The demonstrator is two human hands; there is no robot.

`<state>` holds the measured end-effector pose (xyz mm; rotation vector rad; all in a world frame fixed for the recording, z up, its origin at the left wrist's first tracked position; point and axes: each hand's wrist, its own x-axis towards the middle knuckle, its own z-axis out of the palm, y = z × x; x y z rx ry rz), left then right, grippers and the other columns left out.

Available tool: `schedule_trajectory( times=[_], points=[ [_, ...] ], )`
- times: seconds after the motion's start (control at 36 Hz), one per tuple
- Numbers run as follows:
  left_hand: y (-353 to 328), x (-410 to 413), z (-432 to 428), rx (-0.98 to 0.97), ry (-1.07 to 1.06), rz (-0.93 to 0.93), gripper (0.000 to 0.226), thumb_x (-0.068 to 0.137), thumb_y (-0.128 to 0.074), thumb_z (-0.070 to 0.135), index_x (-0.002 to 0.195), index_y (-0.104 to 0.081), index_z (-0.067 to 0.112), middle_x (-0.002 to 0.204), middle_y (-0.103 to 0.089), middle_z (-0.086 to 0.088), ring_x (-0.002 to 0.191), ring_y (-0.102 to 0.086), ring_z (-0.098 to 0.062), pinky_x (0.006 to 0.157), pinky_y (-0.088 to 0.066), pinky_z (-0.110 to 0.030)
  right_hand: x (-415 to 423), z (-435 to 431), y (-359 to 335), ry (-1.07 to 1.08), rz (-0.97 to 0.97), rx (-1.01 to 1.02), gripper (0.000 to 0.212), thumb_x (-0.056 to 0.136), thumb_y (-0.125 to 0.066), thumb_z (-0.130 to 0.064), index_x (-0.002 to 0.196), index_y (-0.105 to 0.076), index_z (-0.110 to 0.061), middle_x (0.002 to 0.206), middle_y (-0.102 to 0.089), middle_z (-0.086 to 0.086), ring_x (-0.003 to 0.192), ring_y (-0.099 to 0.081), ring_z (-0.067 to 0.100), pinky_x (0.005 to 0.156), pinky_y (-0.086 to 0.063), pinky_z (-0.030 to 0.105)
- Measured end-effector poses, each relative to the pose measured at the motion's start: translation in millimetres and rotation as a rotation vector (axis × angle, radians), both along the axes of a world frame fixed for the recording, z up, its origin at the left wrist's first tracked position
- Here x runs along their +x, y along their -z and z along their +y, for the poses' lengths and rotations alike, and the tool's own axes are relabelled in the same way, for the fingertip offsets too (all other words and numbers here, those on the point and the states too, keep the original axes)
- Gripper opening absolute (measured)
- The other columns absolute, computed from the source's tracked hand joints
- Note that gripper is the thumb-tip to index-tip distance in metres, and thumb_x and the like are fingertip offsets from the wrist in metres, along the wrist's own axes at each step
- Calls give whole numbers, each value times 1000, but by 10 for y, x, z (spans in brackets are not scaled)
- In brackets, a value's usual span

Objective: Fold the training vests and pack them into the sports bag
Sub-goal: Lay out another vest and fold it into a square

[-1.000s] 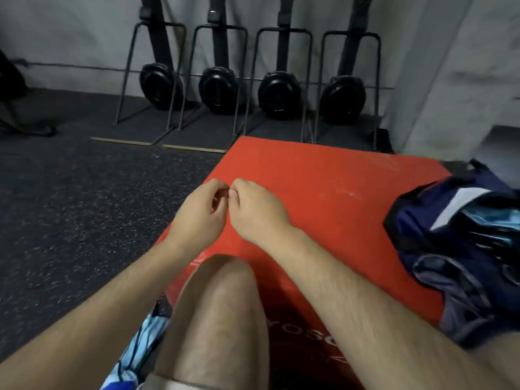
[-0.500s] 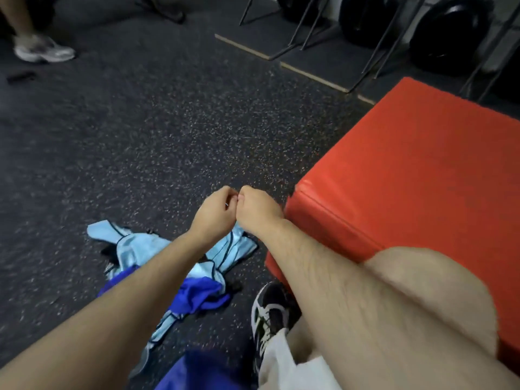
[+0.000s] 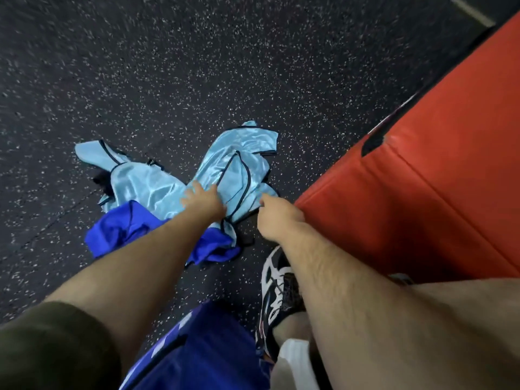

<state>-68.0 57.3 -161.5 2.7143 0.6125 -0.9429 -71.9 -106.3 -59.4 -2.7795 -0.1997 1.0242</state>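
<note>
Two shiny light blue vests lie crumpled on the dark speckled floor, one on the left point(image 3: 132, 178) and one on the right point(image 3: 239, 164). A royal blue vest point(image 3: 123, 229) is bunched partly under them, nearer to me. My left hand point(image 3: 202, 201) rests on the right light blue vest with its fingers spread. My right hand point(image 3: 278, 218) is curled just right of that vest's near corner, and its fingertips are hidden. The sports bag is out of view.
A red padded box point(image 3: 422, 178) fills the right side, its corner close to my right hand. My black and white shoe point(image 3: 275, 291) stands below the vests. More blue cloth with white stripes point(image 3: 202, 347) lies at the bottom edge.
My view swung from the red box top down to the floor. My hands, held together before, have separated and dropped onto the light blue vest.
</note>
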Motion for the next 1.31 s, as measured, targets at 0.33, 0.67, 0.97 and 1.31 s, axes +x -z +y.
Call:
schedule_trajectory(
  times=[0.33, 0.67, 0.97, 1.31],
  points=[
    [-337, -168, 128, -261, -94, -192, 23, 85, -50, 6, 101, -67, 6, 106, -67, -15, 102, -62, -33, 80, -47, -34, -14, 145, -57, -6, 7, 67, 30, 95, -44, -12, 120, -59, -20, 123, -63, 6, 106, -61, 29, 89, -51, 35],
    [-1952, -277, -52, -642, -126, -760, 13, 92, -53, 8, 91, -60, 19, 75, -59, 13, 66, -52, -3, 60, -38, -14, -25, 282, -952, 145, -224, 398, 36, 94, -55, -17, 130, -58, -18, 122, -65, 10, 112, -60, 33, 88, -47, 33],
    [-3015, -281, -456, -822, 206, -1064, 62, 96, -60, 35, 149, -29, 39, 146, -46, 16, 133, -46, -4, 111, -40, -41, 77, -173, -2613, 293, -649, 792, 26, 90, -51, -13, 105, -68, -26, 93, -69, -8, 82, -62, 13, 64, -42, 26],
    [-5187, -17, -2209, -946, 534, -1372, 52, 95, -56, 12, 134, -45, 43, 124, -60, 17, 110, -57, -1, 90, -49, -28, -241, -1898, -4512, 434, -1220, 896, 17, 93, -54, -10, 98, -64, -23, 81, -60, -16, 71, -56, -6, 60, -38, 5]
  ],
)
